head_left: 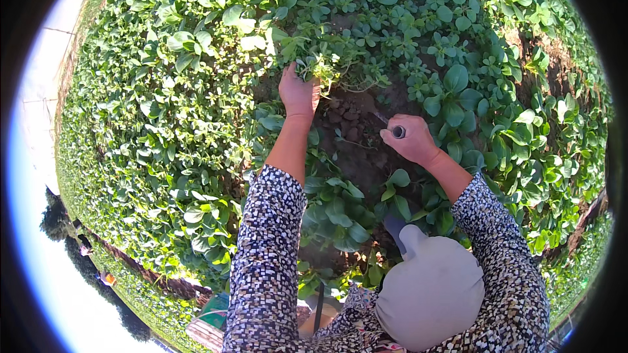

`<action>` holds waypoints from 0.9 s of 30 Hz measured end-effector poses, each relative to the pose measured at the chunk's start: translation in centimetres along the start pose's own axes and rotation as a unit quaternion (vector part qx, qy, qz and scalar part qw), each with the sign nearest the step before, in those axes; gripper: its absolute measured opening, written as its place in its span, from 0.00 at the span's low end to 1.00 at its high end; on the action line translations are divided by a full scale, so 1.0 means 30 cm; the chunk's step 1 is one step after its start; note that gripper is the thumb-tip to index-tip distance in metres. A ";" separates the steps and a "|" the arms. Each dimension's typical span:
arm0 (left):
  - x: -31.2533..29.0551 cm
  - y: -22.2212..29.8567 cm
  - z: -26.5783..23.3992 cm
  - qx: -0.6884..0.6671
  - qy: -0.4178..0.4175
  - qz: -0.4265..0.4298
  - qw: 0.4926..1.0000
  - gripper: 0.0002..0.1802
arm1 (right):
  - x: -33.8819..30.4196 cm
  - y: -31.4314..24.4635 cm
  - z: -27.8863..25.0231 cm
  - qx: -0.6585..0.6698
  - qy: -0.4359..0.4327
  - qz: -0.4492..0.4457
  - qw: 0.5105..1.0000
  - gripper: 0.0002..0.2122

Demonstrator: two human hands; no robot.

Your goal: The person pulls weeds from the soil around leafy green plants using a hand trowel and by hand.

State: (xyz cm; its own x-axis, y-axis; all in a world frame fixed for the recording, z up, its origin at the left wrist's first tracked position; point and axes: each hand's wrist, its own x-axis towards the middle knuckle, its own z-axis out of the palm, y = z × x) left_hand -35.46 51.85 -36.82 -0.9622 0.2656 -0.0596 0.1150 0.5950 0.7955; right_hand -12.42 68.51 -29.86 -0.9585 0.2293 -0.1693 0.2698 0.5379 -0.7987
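As I see, left hand [299,93]: gripping greens [323,67], 12 o'clock
Right hand [416,141]: gripping tool [398,132]
Soil [348,122]: likely uprooting; next needs clean lift

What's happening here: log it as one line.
left hand: holds leafy stems | right hand: grips tool handle | between: bare soil | around: green plants

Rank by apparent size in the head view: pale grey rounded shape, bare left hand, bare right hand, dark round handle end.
1. Pale grey rounded shape
2. Left hand and right hand, too alike to rank
3. Dark round handle end
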 end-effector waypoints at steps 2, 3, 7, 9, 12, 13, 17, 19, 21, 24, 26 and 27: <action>-0.016 -0.007 0.002 -0.250 -0.032 -0.089 0.964 0.23 | -0.036 0.023 0.005 0.064 -0.019 0.034 0.997 0.11; -0.022 0.015 0.020 -0.276 -0.034 -0.101 0.955 0.22 | -0.031 0.020 0.010 0.072 -0.020 0.042 0.996 0.11; 0.006 0.009 0.024 -0.185 -0.012 -0.050 0.981 0.18 | 0.212 -0.078 0.158 0.040 0.041 0.030 0.998 0.11; -0.004 0.079 0.021 -0.079 -0.033 -0.025 0.996 0.19 | 0.262 -0.065 0.179 -0.011 0.022 0.029 0.999 0.11; -0.018 0.061 -0.038 -0.222 -0.055 -0.072 0.971 0.20 | 0.220 -0.088 0.171 -0.012 -0.011 0.035 0.999 0.12; -0.041 0.020 -0.067 -0.273 -0.056 -0.074 0.958 0.21 | 0.172 -0.088 0.165 0.013 -0.013 0.035 0.999 0.12; -0.131 0.061 -0.155 0.121 0.010 0.113 0.986 0.28 | -0.041 -0.032 0.061 0.077 -0.004 0.015 0.997 0.12; -0.135 0.100 -0.171 0.166 -0.029 0.015 0.986 0.35 | -0.111 -0.022 0.017 0.077 -0.010 0.013 0.997 0.11; -0.130 0.137 -0.202 0.253 -0.069 -0.055 0.963 0.38 | -0.093 -0.041 0.036 0.060 -0.004 0.009 0.998 0.10; -0.078 0.155 -0.242 0.321 -0.213 -0.118 0.915 0.41 | 0.094 -0.096 0.150 0.003 -0.013 -0.003 1.000 0.11; -0.057 0.180 -0.233 0.378 -0.279 -0.121 0.874 0.42 | 0.195 -0.112 0.195 -0.031 -0.021 0.001 0.999 0.12; -0.056 0.192 -0.236 0.393 -0.287 -0.122 0.865 0.41 | 0.197 -0.109 0.194 -0.021 -0.028 -0.001 0.999 0.12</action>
State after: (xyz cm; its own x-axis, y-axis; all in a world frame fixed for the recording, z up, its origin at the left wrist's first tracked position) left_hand -34.92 49.46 -27.88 -0.7271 0.2583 -0.6361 0.2749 0.9585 0.0749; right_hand -19.49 63.38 -31.61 -0.9624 0.1836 -0.2004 0.2704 0.5726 -0.7740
